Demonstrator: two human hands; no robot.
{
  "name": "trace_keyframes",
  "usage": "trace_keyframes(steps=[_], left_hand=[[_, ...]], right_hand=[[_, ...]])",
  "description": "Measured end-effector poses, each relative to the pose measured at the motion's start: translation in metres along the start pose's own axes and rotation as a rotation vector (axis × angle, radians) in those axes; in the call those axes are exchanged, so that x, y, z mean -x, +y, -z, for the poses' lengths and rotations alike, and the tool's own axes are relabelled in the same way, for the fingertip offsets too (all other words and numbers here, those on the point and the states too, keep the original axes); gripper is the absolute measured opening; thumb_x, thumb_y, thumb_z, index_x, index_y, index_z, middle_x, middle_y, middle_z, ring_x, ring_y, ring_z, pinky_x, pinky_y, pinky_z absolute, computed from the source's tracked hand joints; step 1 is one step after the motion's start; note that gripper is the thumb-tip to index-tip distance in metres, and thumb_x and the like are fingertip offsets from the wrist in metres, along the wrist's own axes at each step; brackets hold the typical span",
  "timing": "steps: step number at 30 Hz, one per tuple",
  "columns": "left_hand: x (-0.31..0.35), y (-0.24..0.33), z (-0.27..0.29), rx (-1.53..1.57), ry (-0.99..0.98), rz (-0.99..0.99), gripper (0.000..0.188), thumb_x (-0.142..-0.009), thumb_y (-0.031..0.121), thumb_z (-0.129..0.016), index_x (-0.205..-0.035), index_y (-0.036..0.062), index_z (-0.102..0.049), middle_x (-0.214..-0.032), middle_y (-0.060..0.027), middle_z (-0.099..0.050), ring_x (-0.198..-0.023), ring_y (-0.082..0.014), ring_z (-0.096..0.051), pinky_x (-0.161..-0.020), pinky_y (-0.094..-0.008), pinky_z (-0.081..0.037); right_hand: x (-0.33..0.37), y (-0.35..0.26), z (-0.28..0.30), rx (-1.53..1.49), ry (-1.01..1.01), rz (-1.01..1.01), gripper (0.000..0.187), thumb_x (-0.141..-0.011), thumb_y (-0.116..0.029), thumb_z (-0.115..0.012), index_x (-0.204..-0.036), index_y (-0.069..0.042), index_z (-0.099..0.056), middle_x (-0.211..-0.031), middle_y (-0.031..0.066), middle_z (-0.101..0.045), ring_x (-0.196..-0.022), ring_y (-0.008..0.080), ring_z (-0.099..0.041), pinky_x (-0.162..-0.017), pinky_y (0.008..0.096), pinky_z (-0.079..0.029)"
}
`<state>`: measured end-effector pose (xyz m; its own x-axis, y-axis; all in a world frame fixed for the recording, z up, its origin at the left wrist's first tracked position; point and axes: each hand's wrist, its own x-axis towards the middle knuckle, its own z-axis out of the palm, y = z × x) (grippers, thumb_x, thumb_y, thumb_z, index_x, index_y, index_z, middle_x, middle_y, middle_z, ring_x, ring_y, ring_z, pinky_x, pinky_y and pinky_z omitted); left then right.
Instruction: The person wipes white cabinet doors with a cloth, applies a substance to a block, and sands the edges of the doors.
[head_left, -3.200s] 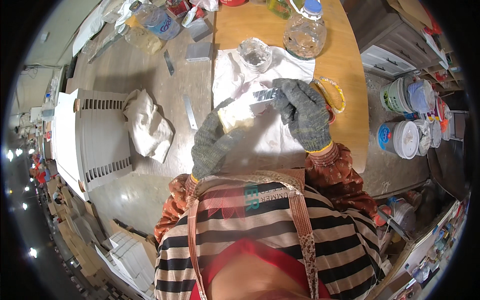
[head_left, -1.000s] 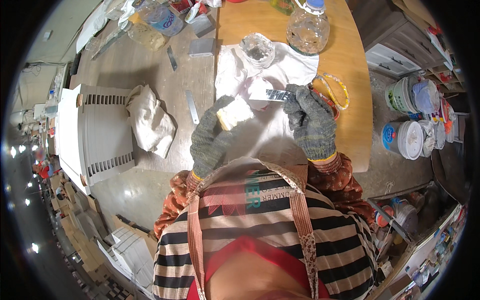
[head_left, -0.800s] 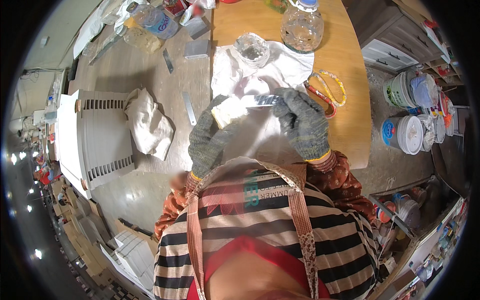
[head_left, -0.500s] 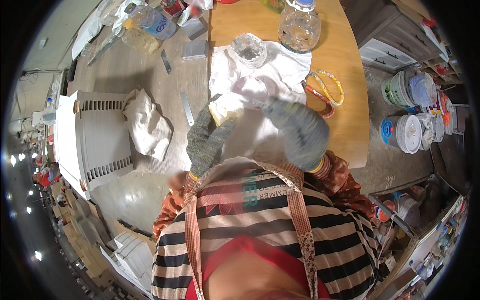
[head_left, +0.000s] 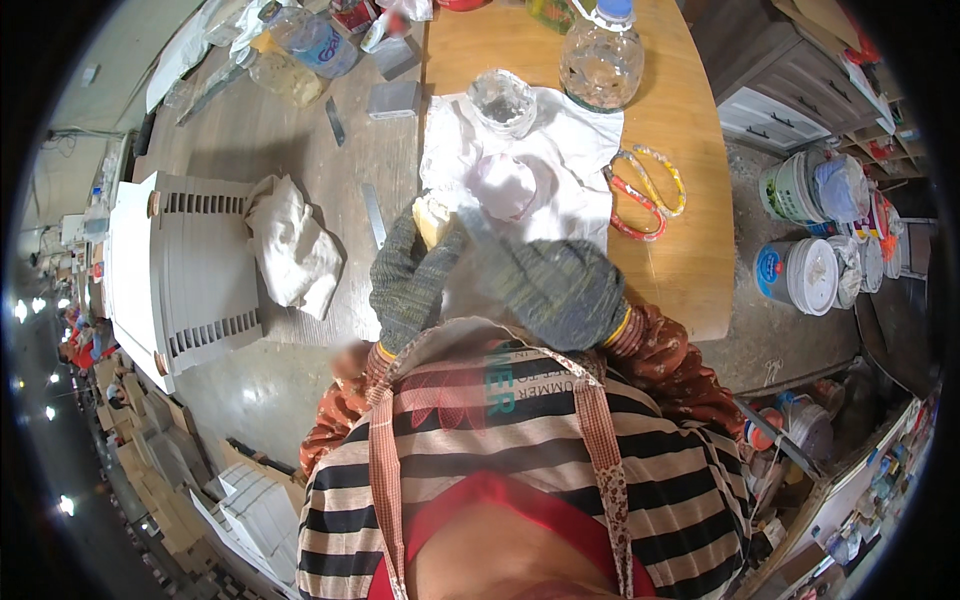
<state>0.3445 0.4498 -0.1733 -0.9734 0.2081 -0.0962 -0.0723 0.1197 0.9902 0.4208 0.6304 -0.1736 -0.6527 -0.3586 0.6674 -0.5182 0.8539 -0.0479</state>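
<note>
Both my hands wear grey-green knitted gloves. My left hand (head_left: 415,275) is closed round a pale yellow, white-smeared lump (head_left: 432,220), which pokes out above the fingers; its kind is unclear. Closed on a thin blade-like tool (head_left: 480,228), smeared by motion, my right hand (head_left: 565,290) is a short way to the right of the lump. Just beyond the hands, a round pinkish-white dish (head_left: 503,187) rests on a rumpled white cloth (head_left: 570,130). Farther back on the cloth stands a clear tub (head_left: 503,103) with white residue inside.
Scissors (head_left: 647,195) with wrapped handles lie right of the cloth. A flat metal strip (head_left: 373,214) is left of my left hand, near a crumpled cloth (head_left: 290,245) and stacked white panels (head_left: 205,280). Behind are a grey block (head_left: 394,100) and a large clear jug (head_left: 602,65).
My right hand has come down and leftward, with the tool sweeping nearer to me. The left hand has tilted the lump more upright, and both hands keep their holds.
</note>
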Motion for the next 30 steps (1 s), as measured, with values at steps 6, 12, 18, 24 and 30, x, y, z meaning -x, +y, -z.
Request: trace_keyframes(steps=[6,12,18,24,30], left_hand=[[-0.001,-0.011,0.011,-0.007,-0.052,-0.116,0.052,-0.081,0.008,-0.069,-0.128,-0.0003,-0.048,-0.113,-0.0091,-0.060,-0.097,-0.0134,-0.057,-0.085,-0.0267,-0.048],[-0.001,-0.009,0.007,0.074,-0.054,-0.074,0.053,-0.080,0.006,-0.069,-0.129,-0.0001,-0.048,-0.113,-0.0089,-0.059,-0.099,-0.0146,-0.057,-0.086,-0.0275,-0.047],[-0.003,-0.016,0.011,0.026,-0.053,-0.076,0.054,-0.080,0.004,-0.068,-0.130,0.0003,-0.047,-0.114,-0.0085,-0.059,-0.101,-0.0142,-0.056,-0.088,-0.0271,-0.046],[0.002,-0.007,0.005,0.150,-0.070,-0.080,0.054,-0.080,0.002,-0.068,-0.130,0.0007,-0.047,-0.117,-0.0087,-0.058,-0.105,-0.0146,-0.055,-0.090,-0.0275,-0.045],[0.002,-0.010,0.006,0.180,-0.099,-0.033,0.052,-0.082,0.003,-0.064,-0.131,0.0009,-0.046,-0.122,-0.0105,-0.056,-0.109,-0.0176,-0.055,-0.091,-0.0296,-0.047]], right_hand=[[-0.006,-0.002,0.000,0.038,0.083,0.013,0.039,-0.084,-0.032,-0.059,-0.115,-0.009,-0.061,-0.119,0.0095,-0.059,-0.088,0.0168,-0.058,-0.066,0.0327,-0.046],[-0.012,-0.004,-0.006,-0.067,0.068,-0.040,0.041,-0.083,-0.030,-0.061,-0.115,-0.006,-0.060,-0.119,0.0096,-0.059,-0.076,0.0178,-0.059,-0.062,0.0347,-0.048],[-0.020,0.004,-0.002,-0.217,0.186,-0.112,0.034,-0.082,-0.022,-0.061,-0.111,-0.004,-0.061,-0.098,0.0105,-0.064,-0.069,0.0196,-0.059,-0.055,0.0309,-0.047],[-0.030,0.007,0.001,-1.304,0.240,-1.040,0.027,-0.091,-0.022,-0.056,-0.106,-0.001,-0.062,-0.068,0.0030,-0.058,-0.060,0.0111,-0.054,-0.052,0.0245,-0.041],[-0.011,0.023,-0.028,-1.687,0.417,-1.377,0.024,-0.094,-0.019,-0.052,-0.104,0.000,-0.062,-0.071,-0.0002,-0.057,-0.054,0.0044,-0.043,-0.048,0.0180,-0.036]])
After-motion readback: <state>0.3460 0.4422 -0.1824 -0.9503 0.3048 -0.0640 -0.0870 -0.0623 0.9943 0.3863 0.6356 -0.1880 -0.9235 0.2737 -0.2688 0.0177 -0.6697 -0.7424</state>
